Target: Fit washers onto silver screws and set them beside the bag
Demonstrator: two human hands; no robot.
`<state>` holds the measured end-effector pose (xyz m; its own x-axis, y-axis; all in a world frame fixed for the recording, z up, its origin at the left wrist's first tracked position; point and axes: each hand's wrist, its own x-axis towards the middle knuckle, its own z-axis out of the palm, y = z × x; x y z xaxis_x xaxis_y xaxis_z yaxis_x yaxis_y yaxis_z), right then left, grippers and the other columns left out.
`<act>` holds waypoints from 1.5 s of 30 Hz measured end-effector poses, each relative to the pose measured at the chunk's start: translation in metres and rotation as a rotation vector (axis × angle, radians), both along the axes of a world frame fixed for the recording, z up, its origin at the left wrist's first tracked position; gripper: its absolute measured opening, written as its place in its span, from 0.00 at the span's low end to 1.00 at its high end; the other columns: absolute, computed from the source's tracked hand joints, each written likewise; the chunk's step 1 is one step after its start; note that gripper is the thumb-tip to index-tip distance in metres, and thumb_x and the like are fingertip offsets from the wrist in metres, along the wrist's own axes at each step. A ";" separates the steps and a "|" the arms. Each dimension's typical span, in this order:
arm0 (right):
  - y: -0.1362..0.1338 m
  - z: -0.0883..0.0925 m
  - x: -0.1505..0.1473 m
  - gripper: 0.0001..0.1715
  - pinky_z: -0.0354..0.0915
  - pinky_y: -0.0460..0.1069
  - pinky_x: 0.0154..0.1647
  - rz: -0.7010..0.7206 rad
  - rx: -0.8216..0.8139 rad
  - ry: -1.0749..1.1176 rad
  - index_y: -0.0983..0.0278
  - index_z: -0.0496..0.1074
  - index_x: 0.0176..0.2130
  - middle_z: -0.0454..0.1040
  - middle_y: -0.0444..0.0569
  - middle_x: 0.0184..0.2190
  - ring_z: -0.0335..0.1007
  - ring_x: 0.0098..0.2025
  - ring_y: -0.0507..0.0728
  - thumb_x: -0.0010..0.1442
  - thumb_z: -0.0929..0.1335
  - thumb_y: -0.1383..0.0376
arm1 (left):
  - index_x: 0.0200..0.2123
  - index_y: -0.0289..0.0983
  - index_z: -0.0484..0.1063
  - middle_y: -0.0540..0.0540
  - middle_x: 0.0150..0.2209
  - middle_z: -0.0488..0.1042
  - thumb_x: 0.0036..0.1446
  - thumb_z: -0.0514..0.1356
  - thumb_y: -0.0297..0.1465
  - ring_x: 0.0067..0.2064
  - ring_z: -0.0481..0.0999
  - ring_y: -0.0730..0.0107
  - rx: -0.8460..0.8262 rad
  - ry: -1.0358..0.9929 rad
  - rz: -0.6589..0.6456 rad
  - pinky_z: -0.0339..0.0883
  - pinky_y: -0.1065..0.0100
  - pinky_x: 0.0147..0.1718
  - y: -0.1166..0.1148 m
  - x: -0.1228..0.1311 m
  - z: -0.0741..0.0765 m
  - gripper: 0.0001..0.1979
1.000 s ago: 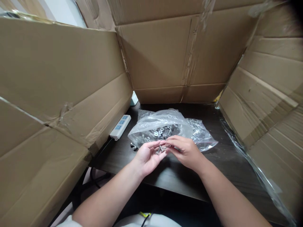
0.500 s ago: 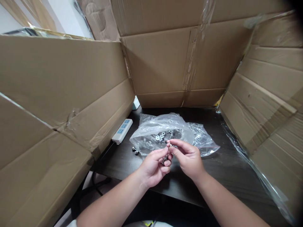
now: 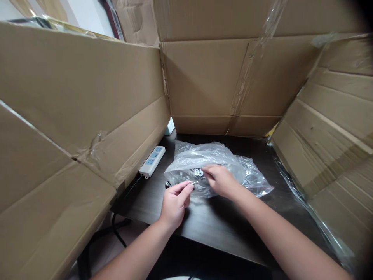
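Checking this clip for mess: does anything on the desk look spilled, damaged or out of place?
A small metal part lies loose on the dark table, just outside the left edge of the clear plastic bag holding the other hardware, near the left hand pinching a screw. The left cardboard wall is creased, its tape wrinkled.

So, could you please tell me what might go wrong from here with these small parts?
The small screw is pinched only in the fingertips of the left hand, so it could slip and roll off the dark table. The right hand is reaching at the washers in the thin plastic bag, which might spill them.
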<state>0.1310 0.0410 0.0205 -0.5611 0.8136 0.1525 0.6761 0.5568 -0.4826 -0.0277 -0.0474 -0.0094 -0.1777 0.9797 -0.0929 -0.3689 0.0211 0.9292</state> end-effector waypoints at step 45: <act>-0.052 -0.016 -0.003 0.20 0.73 0.51 0.44 0.079 0.476 0.701 0.60 0.75 0.45 0.79 0.48 0.40 0.77 0.41 0.56 0.55 0.65 0.77 | 0.24 0.33 0.64 0.56 0.20 0.59 0.51 0.66 0.33 0.17 0.52 0.86 -0.151 -0.529 -0.238 0.42 0.81 0.12 0.006 0.000 0.012 0.13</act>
